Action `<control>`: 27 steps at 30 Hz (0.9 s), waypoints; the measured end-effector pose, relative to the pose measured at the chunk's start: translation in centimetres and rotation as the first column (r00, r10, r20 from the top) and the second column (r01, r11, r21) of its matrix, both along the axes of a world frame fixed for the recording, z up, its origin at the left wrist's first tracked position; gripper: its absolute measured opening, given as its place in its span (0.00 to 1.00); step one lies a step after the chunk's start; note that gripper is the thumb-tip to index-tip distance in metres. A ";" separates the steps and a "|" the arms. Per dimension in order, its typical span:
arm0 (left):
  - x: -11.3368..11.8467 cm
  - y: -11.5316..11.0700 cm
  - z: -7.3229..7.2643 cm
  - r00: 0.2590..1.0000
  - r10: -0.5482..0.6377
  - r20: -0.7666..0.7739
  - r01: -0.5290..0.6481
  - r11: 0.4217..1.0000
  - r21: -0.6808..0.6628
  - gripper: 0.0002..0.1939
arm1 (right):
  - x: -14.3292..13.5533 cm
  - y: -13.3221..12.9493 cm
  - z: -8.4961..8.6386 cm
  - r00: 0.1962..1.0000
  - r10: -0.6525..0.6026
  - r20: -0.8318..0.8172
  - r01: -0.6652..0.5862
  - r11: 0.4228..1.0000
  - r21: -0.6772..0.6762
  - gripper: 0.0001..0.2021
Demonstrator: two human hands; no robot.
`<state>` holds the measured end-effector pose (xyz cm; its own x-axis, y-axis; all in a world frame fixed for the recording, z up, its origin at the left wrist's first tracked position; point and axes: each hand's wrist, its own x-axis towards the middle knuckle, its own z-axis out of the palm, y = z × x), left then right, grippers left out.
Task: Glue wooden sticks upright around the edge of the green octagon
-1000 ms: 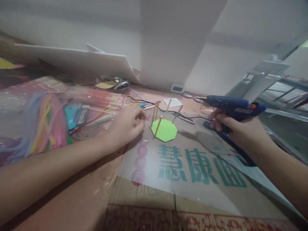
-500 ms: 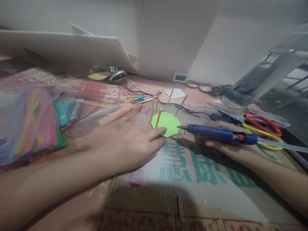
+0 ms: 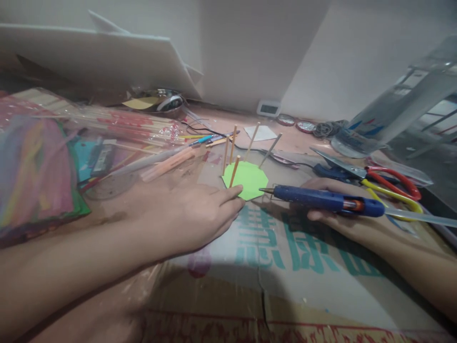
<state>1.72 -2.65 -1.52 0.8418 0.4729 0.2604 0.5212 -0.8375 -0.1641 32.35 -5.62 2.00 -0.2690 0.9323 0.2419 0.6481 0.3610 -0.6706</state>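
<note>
A bright green octagonal piece [image 3: 254, 178] lies on the cardboard, with several thin wooden sticks [image 3: 234, 171] standing up along its left and far edges. My left hand [image 3: 196, 209] grips the near left edge of this piece, its thumb and finger beside the nearest stick. In my right hand [image 3: 337, 223] is a blue hot glue gun [image 3: 310, 198], held level with a clear glue stick [image 3: 421, 215] out of its back. The metal nozzle [image 3: 267, 190] points left, right at the octagon's near right edge; whether it touches cannot be made out.
Scissors with red and yellow handles [image 3: 391, 181] lie beyond my right hand. A large clear bottle [image 3: 371, 126] leans at the right. On the left are bagged colourful strips [image 3: 43, 176] and bundled sticks [image 3: 132, 126]. A black cord [image 3: 246, 153] crosses behind the octagon.
The glue gun's nozzle has shifted slightly left, closer to the octagon's edge. My left hand keeps its hold on the piece. The camera view has moved a little.
</note>
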 end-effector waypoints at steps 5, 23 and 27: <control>-0.2 0.2 0.0 0.999 -0.035 0.029 0.037 0.997 -0.069 0.18 | 0.0 0.3 -0.2 0.998 0.058 -0.033 -0.059 0.998 -0.029 0.19; 0.0 0.1 0.0 0.998 -0.027 0.053 0.030 0.998 -0.061 0.20 | 0.4 0.5 0.3 0.961 0.143 0.237 -0.153 0.988 0.021 0.15; 0.0 0.1 -0.1 0.997 -0.022 0.070 0.028 0.996 -0.089 0.19 | -0.4 0.3 0.7 0.949 0.122 0.291 -0.133 0.991 0.018 0.17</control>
